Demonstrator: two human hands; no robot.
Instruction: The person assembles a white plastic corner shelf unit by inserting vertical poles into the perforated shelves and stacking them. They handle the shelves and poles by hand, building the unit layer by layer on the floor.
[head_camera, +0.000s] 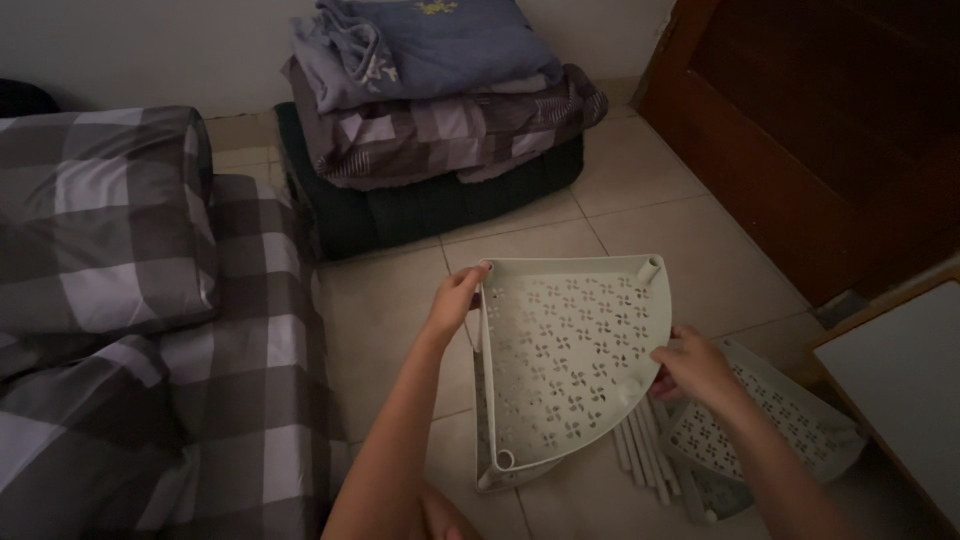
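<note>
Head view: left hand (452, 300) pinches a corner of a pale, quarter-round perforated shelf tray (565, 365), right hand (692, 368) fingers clasp its curved edge; tray held tilted above the tiled floor (400, 310). Tray being inspected or turned. More trays (770, 420) and white tubes (643, 455) lie below-right. Checked bed (150, 330) left, folded bedding (440, 110) behind.

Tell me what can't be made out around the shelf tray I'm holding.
Head view only:
- White tubes: upper ends hidden behind the held tray.
- Second tray: partly covered by the right hand and forearm.
- Table: cut off by the right edge.
- Left hand: fingertips hidden behind the tray's rim.
</note>
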